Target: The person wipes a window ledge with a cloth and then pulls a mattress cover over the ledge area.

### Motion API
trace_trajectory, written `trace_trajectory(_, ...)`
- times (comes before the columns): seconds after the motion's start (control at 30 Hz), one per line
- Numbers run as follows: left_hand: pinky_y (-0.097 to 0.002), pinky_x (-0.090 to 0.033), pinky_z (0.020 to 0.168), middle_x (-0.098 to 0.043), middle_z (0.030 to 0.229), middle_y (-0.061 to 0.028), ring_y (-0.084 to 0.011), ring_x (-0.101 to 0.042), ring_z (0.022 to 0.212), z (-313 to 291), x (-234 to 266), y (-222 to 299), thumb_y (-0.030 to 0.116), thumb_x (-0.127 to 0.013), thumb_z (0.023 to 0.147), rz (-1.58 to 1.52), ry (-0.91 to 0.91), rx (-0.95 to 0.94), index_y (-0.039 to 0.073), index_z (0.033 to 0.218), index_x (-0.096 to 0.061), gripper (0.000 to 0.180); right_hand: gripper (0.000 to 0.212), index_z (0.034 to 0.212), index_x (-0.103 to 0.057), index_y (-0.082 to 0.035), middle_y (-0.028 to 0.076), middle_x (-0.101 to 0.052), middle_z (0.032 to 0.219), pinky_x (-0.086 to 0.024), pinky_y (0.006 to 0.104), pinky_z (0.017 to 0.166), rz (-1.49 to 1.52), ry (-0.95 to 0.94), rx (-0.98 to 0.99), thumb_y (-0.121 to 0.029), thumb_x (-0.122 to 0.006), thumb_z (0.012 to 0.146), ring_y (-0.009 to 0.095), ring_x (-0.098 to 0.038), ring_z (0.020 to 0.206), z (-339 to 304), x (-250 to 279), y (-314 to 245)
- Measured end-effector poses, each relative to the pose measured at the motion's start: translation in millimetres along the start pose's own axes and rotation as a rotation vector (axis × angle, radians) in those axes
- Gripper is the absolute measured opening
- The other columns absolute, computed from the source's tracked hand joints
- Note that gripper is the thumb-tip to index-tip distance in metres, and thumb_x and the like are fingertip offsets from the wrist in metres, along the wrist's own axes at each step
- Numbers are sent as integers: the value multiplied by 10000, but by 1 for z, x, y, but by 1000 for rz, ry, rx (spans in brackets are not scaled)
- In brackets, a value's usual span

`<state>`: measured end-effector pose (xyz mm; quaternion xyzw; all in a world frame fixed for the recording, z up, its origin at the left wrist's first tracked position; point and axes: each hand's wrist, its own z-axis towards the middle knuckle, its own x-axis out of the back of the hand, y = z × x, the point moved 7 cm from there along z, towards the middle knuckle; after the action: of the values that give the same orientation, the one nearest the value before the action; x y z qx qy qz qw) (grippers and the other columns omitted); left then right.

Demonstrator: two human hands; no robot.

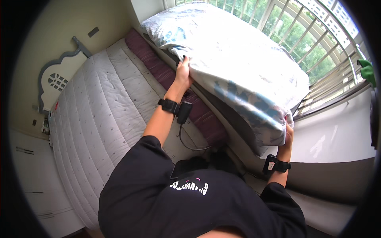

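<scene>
Cover (pixel 238 67) (patterned) between left hand (pixel 183 73) and right hand (pixel 289 135)

Wears black short-sleeved T-shirt (pixel 226 202), white lettering (pixel 195 187) and small pink mark (pixel 198 179) on chest.
Black left wristband (pixel 169 106) carries black box (pixel 184 112), dark cable (pixel 181 137) curving from it; black right wristband (pixel 283 166) carries dark module (pixel 272 158) with small pale label (pixel 271 166).

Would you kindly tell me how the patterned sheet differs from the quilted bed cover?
The patterned sheet is white with blue patches; the quilted bed cover is pale grey with small dark dots. The sheet is grasped in two places; the bed cover isn't. Both are light-coloured fabric.
</scene>
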<state>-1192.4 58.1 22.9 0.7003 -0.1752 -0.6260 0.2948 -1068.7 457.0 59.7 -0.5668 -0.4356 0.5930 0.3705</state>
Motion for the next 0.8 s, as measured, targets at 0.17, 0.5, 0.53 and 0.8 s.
trace_trajectory(0.17, -429, -445, 809, -523, 1060, -149, -264, -536, 946, -96, 130, -142, 237, -335, 902, 210, 201, 535, 18, 1137, -377, 323, 367, 1133, -462, 1, 56, -532, 1053, -372, 281, 843, -187, 136, -370, -80, -535, 783, 161, -502, 948, -52, 107, 105)
trace_trajectory(0.5, -359, -423, 825, -537, 1086, -131, -243, -535, 960, -185, 209, -241, 180, -296, 871, 348, 314, 1067, 52, 1055, -428, 260, 204, 878, -529, 48, 93, -548, 812, -457, 376, 570, -458, 626, -1040, -85, -532, 724, 244, -538, 767, -145, 206, 300)
trace_trajectory(0.53, -362, -422, 829, -535, 1089, -134, -242, -533, 964, -189, 213, -240, 175, -305, 868, 311, 330, 1059, 54, 1059, -427, 257, 198, 865, -527, 36, 107, -554, 820, -459, 380, 601, -575, 615, -1079, -85, -526, 707, 257, -542, 780, -136, 215, 306)
trace_trajectory(0.8, -372, -413, 856, -551, 1062, -109, -227, -527, 973, -232, 253, -210, 112, -346, 848, 87, 667, 989, 58, 974, -474, 188, 579, 919, -518, 62, 185, -585, 878, -425, 332, 773, -892, 966, -379, -415, -678, 632, 274, -559, 855, -10, 210, 201)
